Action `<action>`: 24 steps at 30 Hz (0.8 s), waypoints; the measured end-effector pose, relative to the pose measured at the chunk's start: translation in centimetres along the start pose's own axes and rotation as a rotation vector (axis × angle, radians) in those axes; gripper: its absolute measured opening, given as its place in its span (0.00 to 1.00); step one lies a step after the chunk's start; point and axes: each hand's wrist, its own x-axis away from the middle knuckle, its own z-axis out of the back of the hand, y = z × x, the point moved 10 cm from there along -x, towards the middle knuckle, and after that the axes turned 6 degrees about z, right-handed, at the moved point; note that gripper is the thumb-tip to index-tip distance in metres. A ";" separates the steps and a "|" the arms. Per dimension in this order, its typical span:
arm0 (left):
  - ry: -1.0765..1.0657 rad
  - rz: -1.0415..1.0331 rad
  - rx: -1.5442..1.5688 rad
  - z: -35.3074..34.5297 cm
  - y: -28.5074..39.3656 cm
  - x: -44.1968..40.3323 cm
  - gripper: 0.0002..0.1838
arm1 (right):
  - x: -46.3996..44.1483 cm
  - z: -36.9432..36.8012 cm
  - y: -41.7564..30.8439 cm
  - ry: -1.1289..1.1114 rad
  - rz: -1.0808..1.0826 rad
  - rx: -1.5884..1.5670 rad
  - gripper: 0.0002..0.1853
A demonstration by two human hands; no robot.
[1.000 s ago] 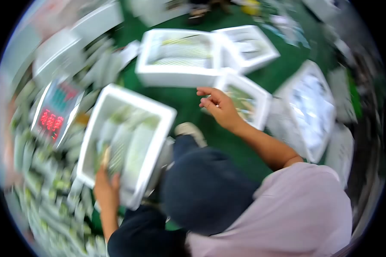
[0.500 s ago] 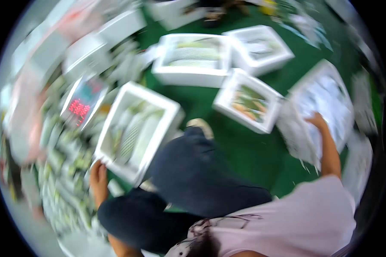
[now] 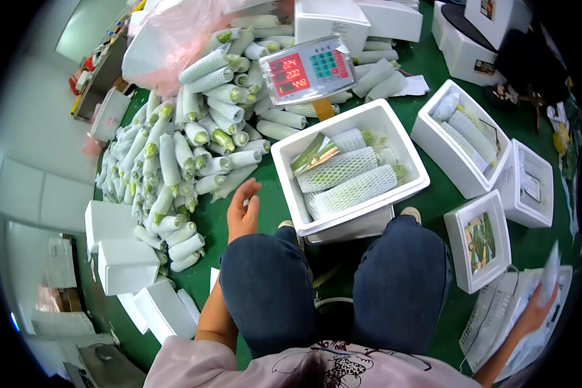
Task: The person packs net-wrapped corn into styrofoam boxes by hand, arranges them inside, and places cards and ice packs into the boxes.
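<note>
The left hand [image 3: 242, 211] is half open and empty, just beside the foam box [image 3: 367, 204] of net-sleeved vegetables [image 3: 359, 192], while the right hand [image 3: 535, 315], well apart, grips a whitish plastic pouch [image 3: 551, 267] upright above the white plastic basket [image 3: 480, 318].

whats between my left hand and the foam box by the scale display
Just bare green floor between your left hand and the foam box, in the head view.
</note>
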 end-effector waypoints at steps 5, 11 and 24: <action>-0.303 -0.529 -0.506 -10.3 8.9 -1.2 0.36 | 0.1 -10.4 -32.0 -0.401 -0.031 -1.177 0.32; -0.651 -0.438 -0.961 -17.7 3.3 -4.0 0.34 | 0.9 -13.5 -53.2 -0.201 0.472 -1.335 0.30; -0.526 0.563 0.387 -11.8 -13.0 -0.3 0.41 | 12.2 -16.8 -54.5 -0.603 1.554 -0.703 0.12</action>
